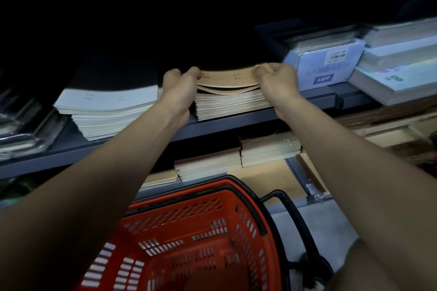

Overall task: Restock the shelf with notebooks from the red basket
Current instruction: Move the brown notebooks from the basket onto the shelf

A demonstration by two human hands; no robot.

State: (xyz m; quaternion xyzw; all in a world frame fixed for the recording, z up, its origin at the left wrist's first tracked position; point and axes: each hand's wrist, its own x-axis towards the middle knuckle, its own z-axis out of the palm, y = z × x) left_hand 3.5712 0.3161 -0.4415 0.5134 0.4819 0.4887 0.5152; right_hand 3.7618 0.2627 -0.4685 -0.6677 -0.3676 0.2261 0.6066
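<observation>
Red basket (189, 238) nearest, visible part holds no notebooks. Step: seating last kraft notebooks (228, 79) on tan stack (230, 104), shelf (212, 125). Left hand (179, 85), right hand (277, 78) each pinch bowed top covers at opposite ends. Next: press flat, square edges, let go.

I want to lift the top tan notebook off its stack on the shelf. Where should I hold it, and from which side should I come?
Grip the tan notebook at its two short edges, where the left hand and right hand pinch it now. Come from the front. Its cover bows upward in the middle, so a grip at one edge would probably let it sag.
</observation>
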